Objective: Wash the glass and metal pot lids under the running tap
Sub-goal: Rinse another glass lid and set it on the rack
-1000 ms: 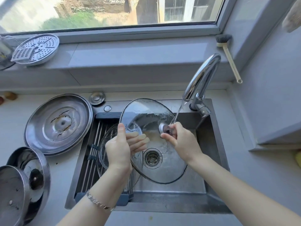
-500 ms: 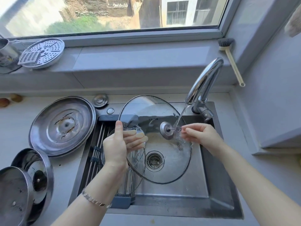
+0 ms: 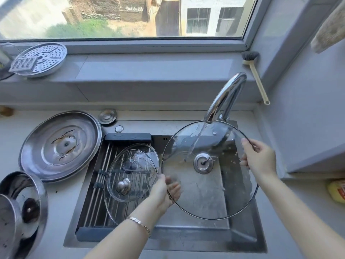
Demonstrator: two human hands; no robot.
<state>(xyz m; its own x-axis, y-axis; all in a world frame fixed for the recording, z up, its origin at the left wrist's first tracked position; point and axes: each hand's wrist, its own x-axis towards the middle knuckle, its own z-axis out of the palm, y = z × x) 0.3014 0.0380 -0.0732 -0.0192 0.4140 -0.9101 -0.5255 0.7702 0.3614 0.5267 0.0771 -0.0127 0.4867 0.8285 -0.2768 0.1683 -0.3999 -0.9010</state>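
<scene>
A large glass lid (image 3: pixel 209 195) with a metal rim is held over the sink (image 3: pixel 186 238), its inner side and centre screw plate facing me. Water from the chrome tap (image 3: pixel 226 96) runs onto its upper part. My left hand (image 3: pixel 165 191) grips the lid's left rim, fingers behind the glass. My right hand (image 3: pixel 259 159) grips the right rim. Two smaller glass lids (image 3: pixel 130 174) lie stacked on the roll-up rack (image 3: pixel 99 195) at the sink's left. A big metal lid (image 3: pixel 61 144) lies on the counter at left.
Several steel lids and pots (image 3: pixel 20 212) stand at the lower left edge. A perforated steamer plate (image 3: pixel 40 58) and a dish brush (image 3: pixel 255 75) rest on the window ledge. A small metal sink plug (image 3: pixel 107 116) sits behind the sink. A yellow object (image 3: pixel 337 190) lies at right.
The lid was turned over so its inner side faces me and shifted right. My right hand left the knob for the right rim; my left hand slid to the lower left rim.
</scene>
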